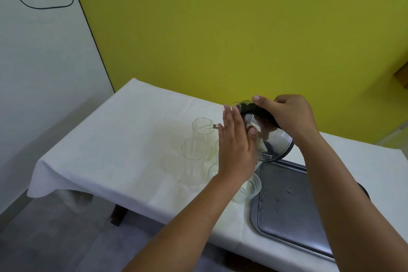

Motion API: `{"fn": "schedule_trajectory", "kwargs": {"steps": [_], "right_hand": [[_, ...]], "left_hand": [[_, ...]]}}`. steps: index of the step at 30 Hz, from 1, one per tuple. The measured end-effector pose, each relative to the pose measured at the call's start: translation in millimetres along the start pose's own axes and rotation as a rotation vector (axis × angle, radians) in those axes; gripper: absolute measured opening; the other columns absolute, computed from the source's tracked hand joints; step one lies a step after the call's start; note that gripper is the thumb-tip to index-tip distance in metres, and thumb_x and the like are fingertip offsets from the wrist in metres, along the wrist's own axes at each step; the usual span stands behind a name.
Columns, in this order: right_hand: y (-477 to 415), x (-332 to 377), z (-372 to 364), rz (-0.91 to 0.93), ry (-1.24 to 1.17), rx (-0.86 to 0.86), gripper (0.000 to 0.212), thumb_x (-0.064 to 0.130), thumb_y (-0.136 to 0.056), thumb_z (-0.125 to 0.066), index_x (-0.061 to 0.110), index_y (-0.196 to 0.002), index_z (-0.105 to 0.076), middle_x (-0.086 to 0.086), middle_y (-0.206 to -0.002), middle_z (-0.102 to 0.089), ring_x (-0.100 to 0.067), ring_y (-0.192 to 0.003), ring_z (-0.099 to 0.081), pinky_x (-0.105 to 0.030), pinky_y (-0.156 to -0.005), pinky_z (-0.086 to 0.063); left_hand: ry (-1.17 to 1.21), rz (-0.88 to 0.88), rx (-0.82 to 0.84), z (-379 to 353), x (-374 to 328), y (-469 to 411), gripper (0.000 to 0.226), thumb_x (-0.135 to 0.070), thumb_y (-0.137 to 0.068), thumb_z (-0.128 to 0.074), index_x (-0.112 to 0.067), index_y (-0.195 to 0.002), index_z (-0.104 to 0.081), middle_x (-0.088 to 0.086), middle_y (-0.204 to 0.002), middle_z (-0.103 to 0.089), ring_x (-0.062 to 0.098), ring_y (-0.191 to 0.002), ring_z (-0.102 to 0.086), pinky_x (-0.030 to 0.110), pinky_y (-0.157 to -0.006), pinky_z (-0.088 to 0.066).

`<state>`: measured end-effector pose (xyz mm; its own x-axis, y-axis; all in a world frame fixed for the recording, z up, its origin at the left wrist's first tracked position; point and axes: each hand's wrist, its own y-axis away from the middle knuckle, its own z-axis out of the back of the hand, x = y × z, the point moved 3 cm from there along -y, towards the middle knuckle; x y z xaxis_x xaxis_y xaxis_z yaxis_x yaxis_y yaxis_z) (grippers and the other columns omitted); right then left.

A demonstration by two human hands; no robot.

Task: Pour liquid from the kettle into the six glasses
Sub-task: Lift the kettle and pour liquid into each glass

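- Nearest, at the lower right of the frame, I had the metal tray [293,223] sitting on the white tablecloth [114,139], with a few drops on it; its near corner hung close to the table's front edge.
- Just left of the tray stood the cluster of clear glasses [194,150], several hidden behind my left forearm, so I could not count all six or judge their levels.
- My left hand [237,146] lay open and flat against the kettle's [268,137] side, fingers straight, steadying it, not gripping.
- My right hand [291,115] was closed around the black handle on top, tipping the kettle left.
- The spout fed a thin stream into the farthest glass [202,125], mid-frame; I judged pouring well underway, though how many remained was unclear.
- Open cloth lay to the left; the yellow wall [220,28] closed in behind.
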<state>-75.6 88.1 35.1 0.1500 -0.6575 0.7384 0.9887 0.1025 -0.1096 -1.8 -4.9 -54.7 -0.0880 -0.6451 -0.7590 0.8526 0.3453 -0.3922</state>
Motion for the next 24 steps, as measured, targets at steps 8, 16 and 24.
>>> {"fn": "schedule_trajectory", "kwargs": {"steps": [8,16,24], "right_hand": [[-0.8,-0.4,0.3,-0.002,-0.011,-0.001,0.061,0.058,-0.074,-0.074,0.011,-0.053,-0.041,-0.003,-0.048,-0.034,-0.021,-0.051,-0.033,-0.031,-0.052,-0.025],[1.5,3.7,0.7,0.011,0.007,-0.012,0.062,0.058,-0.075,-0.073,0.011,-0.052,-0.039,-0.002,-0.047,-0.033,-0.019,-0.049,-0.032,-0.031,-0.050,-0.023],[3.9,-6.6,0.3,-0.030,-0.027,-0.019,0.061,0.059,-0.074,-0.073,0.011,-0.052,-0.042,0.004,-0.039,-0.033,-0.019,-0.046,-0.033,-0.030,-0.049,-0.024]], "left_hand": [[0.011,-0.005,-0.010,-1.2,0.8,-0.1,0.060,-0.033,-0.099,-0.019,-0.008,-0.147,0.006,0.009,-0.157,0.012,0.015,-0.144,0.012,0.036,-0.116,0.004],[0.021,-0.021,-0.010,0.8,3.0,2.4,0.060,-0.034,-0.099,-0.020,-0.009,-0.146,0.008,0.008,-0.157,0.012,0.014,-0.144,0.013,0.034,-0.116,0.005],[-0.006,-0.044,0.027,0.9,4.1,2.9,0.059,-0.034,-0.100,-0.019,-0.010,-0.147,0.008,0.002,-0.154,0.016,0.014,-0.144,0.014,0.034,-0.116,0.006]]}}
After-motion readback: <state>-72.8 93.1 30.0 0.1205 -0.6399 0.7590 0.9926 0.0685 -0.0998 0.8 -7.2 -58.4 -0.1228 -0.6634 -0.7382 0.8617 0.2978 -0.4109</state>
